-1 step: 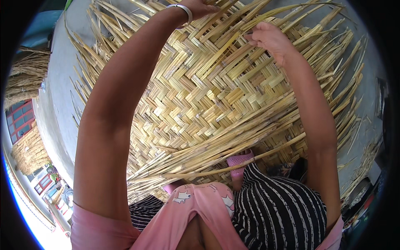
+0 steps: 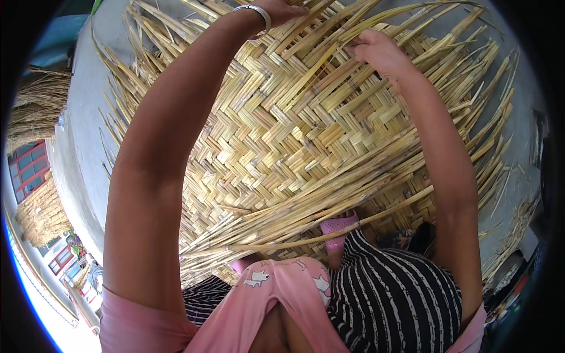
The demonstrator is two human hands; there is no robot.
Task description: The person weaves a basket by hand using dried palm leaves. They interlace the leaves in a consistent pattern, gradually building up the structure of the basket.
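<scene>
A large mat woven from flattened reed strips spreads before me, with long loose ends round its far and side edges. My left hand, wearing a silver bangle, rests at the far edge of the weave. Its visible fingers stretch rightward over the strips, and the view's top edge cuts off part of it. To its right, my right hand is closed, thumb and fingers pinched at a yellowish reed strip. The fingertips partly hide where they meet that strip.
A bundle of loose reeds lies across the mat's near part, in front of my pink shoe. Grey floor surrounds the mat. Dried stalks are heaped at the left, and more scattered reed bits lie at the right.
My right hand has shifted very slightly, its fingers drawing closer together at the strip. The left hand and the mat look the same.
</scene>
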